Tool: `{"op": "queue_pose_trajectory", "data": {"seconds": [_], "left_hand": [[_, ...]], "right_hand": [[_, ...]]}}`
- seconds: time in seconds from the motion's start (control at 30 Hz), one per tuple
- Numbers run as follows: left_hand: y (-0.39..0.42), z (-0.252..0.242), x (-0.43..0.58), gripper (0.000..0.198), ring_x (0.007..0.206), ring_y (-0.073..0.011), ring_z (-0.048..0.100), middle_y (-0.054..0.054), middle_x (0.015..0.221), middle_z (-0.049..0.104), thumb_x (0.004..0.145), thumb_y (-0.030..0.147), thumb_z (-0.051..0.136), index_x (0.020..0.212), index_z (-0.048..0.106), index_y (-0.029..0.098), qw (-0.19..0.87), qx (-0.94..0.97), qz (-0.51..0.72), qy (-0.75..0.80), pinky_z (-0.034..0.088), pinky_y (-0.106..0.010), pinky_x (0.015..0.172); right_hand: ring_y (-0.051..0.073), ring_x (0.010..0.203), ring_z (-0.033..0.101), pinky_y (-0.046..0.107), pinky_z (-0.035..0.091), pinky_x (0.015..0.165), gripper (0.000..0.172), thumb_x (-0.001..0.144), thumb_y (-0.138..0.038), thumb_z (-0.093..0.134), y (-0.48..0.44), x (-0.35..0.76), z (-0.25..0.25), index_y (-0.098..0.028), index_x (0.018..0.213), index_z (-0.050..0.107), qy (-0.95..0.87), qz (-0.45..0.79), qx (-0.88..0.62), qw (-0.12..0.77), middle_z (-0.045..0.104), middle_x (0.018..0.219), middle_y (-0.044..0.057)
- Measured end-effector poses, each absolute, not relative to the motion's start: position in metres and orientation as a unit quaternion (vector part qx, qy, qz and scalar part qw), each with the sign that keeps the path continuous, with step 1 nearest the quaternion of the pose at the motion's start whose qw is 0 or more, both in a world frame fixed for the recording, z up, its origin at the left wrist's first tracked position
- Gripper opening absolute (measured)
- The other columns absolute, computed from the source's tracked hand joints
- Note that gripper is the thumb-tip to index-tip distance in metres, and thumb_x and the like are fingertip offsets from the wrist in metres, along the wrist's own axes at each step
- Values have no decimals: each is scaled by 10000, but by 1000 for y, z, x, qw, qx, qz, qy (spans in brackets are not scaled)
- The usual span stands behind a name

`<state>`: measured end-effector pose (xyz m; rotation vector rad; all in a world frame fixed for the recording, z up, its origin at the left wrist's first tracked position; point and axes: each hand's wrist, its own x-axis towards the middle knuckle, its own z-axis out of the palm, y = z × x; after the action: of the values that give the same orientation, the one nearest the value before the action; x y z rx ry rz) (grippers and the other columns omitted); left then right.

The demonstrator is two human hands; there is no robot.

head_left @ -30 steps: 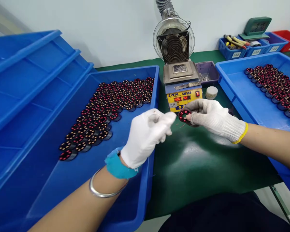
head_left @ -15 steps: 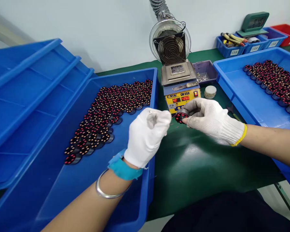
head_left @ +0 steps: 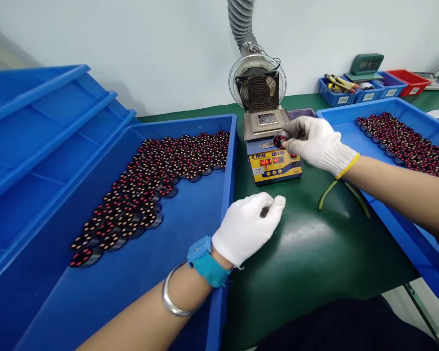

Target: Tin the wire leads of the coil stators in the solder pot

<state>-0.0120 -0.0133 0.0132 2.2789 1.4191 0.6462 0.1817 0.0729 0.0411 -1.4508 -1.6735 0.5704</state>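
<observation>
My right hand [head_left: 320, 144], in a white glove with a yellow cuff and dark fingertips, grips a small round black motor [head_left: 279, 140] with red parts. It holds the motor just in front of the heated plate of a yellow and blue solder pot [head_left: 276, 168] with lit red digits. My left hand [head_left: 250, 224], also in a white glove, is over the right rim of the left tray and the green table. Its fingers are curled with thumb and forefinger close together; whatever may be inside is hidden. Green-handled pliers [head_left: 327, 192] lie below my right wrist.
Many similar motors stand in rows in the left blue tray [head_left: 193, 204] and the right blue tray [head_left: 347, 109]. Stacked blue trays [head_left: 40, 146] lean at far left. Behind the pot stands a fan [head_left: 260, 90] with a hose. Small bins [head_left: 338, 97] and a clock [head_left: 367, 64] are at back right.
My right hand has raised the motor from in front of the solder pot to near its top. My left hand has moved down and right, apart from the motor. The view has shifted slightly.
</observation>
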Motion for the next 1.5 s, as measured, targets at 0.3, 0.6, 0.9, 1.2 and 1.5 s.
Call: {"op": "queue_pose_trajectory", "data": {"seconds": [0.3,0.6,0.9,1.2,1.5], "left_hand": [[-8,13,-15,386,542,-125,470,20,574,524,899,440,457,594,462,203,251,824,184,474,302,-269,562],[-8,13,-15,387,566,-134,495,11,590,538,903,420,440,582,417,205,265,825,179,465,297,-273,551],[-8,12,-15,393,556,-134,482,20,571,518,903,426,430,579,400,205,276,824,173,463,280,-271,540],[-7,13,-14,394,559,-139,463,20,575,510,907,438,423,589,407,206,284,825,158,463,275,-276,554],[-6,12,-14,395,547,-123,407,29,568,461,910,432,424,594,393,198,291,825,145,463,245,-278,557]], "right_hand": [[208,1061,585,360,412,939,376,888,-377,477,173,179,77,-103,1105,617,-755,-80,-607,234,631,1057,55],[324,1070,575,560,406,911,338,774,-188,647,201,162,67,-144,1109,643,-767,-103,-612,164,598,1069,93],[299,1049,587,542,410,918,323,784,-193,645,199,159,67,-136,1102,642,-767,-110,-612,160,603,1085,96],[306,1133,557,483,396,964,365,873,-344,563,191,169,89,-151,1180,597,-760,-151,-619,125,577,1144,70],[334,990,617,493,527,779,403,805,-70,533,177,147,93,-147,1199,570,-786,-193,-587,-21,560,1212,151]]}}
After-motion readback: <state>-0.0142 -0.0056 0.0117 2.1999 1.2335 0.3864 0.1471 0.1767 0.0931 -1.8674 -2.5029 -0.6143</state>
